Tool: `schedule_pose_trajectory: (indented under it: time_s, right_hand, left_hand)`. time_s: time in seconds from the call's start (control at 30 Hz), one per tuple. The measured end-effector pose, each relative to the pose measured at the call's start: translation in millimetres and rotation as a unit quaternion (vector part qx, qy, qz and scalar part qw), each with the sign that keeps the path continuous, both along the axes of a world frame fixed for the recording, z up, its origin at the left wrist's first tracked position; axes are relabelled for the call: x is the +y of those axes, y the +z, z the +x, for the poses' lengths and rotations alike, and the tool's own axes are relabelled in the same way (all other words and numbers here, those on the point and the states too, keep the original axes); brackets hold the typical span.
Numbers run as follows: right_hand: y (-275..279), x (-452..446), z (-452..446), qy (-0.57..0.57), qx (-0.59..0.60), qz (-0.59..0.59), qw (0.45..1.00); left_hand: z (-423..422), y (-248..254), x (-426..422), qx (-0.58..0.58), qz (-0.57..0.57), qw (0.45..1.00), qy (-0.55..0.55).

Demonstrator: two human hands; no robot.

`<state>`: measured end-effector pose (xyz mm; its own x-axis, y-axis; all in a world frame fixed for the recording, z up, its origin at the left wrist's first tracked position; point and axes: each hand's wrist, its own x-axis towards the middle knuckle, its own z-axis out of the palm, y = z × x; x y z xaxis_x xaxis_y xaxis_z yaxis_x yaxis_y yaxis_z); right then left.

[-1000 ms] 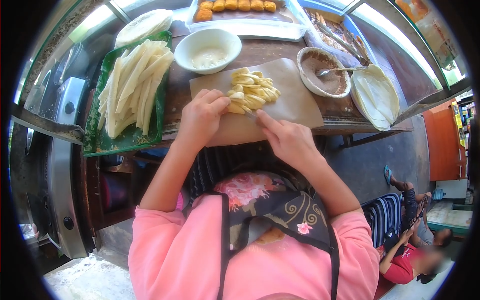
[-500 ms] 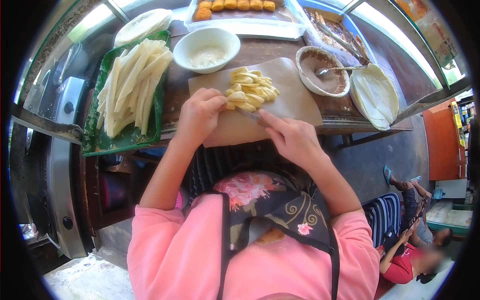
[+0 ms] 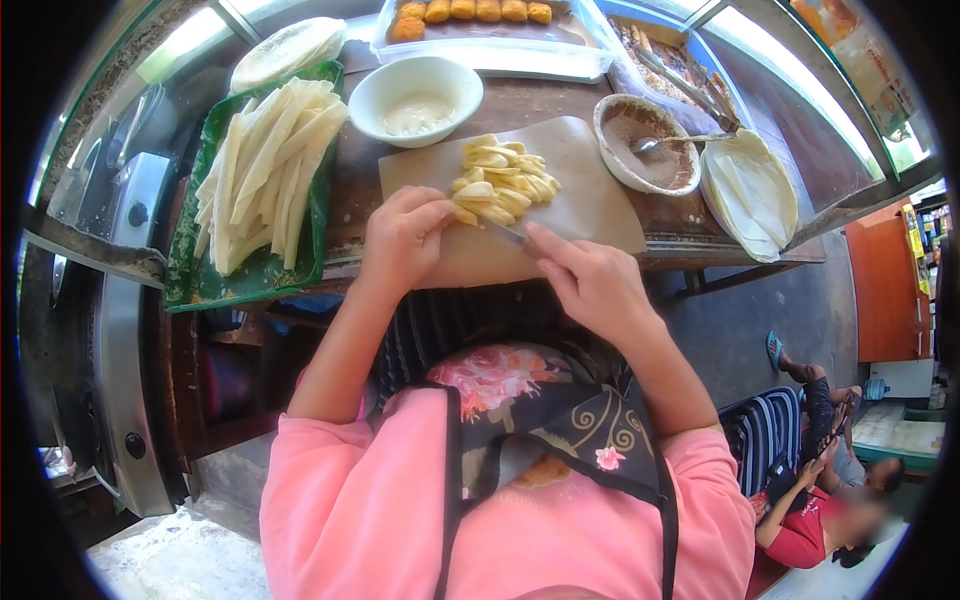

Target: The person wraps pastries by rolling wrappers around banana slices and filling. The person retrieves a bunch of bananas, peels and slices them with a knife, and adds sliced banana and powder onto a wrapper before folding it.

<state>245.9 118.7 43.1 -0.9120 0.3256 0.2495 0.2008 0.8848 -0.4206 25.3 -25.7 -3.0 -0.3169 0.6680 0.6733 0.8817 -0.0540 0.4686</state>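
My right hand [image 3: 595, 285] grips a knife [image 3: 508, 235], its blade pointing left toward my left fingertips. Closed, my left hand [image 3: 405, 235] rests at the lower left of a heap of pale yellow sliced pieces, which look like banana [image 3: 505, 180]. One small piece shows beside its fingertips; whatever lies inside the fingers is hidden. Under the heap and the blade is a brown sheet [image 3: 590, 190], laid at the table's near edge.
Left is a green tray [image 3: 322, 225] stacked with pale rolled wrappers [image 3: 265, 170]. Behind stand a white bowl [image 3: 370, 115] and a plastic tub [image 3: 500, 60] with orange-brown rolls. On the right are a brown powder bowl [image 3: 640, 145] with a spoon and round wrappers [image 3: 750, 190]. People sit far right.
My left hand has shifted slightly down, and my right hand with the knife has moved a little right and down. The heap looks about the same.
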Motion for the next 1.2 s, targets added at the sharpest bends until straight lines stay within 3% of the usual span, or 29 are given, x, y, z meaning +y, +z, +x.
schedule_pose_trajectory:
  time_s: [0.37, 0.5, 0.57, 0.67, 0.87, 1.0, 1.13, 1.2]
  right_hand:
    - [-7.7, -16.1, -31.4, 0.004, -0.005, 0.035, 0.999]
    - [-9.1, -4.2, -12.1, 0.009, 0.057, 0.021, 0.998]
    - [-5.0, -14.5, -5.5, -0.014, 0.052, 0.015, 0.998]
    - [-1.0, -30.8, -17.9, -0.022, 0.0, 0.024, 0.999]
    - [-13.1, -28.8, -51.3, -0.106, -0.042, 0.013, 0.993]
    - [-7.3, -2.2, -43.1, -0.145, -0.045, -0.008, 0.988]
    - [6.8, 13.1, -16.3, -0.081, 0.131, -0.074, 0.985]
    - [14.3, 19.4, -4.6, -0.147, 0.098, -0.018, 0.984]
  left_hand:
    - [8.4, 7.9, 2.6, 0.029, -0.018, 0.999, -0.001]
    - [2.3, -0.2, 3.6, -0.059, 0.042, 0.997, 0.018]
    - [-1.9, -3.4, 2.1, -0.151, 0.061, 0.986, 0.044]
    - [-3.4, -3.6, 3.5, -0.196, 0.073, 0.974, 0.085]
    - [-1.3, -0.6, 5.0, -0.157, -0.005, 0.979, 0.129]
    - [-4.3, -2.9, 8.0, -0.059, -0.073, 0.986, 0.139]
    - [-0.6, -2.1, 13.8, 0.001, -0.079, 0.97, 0.23]
    - [3.4, 0.4, 17.7, -0.006, -0.094, 0.959, 0.266]
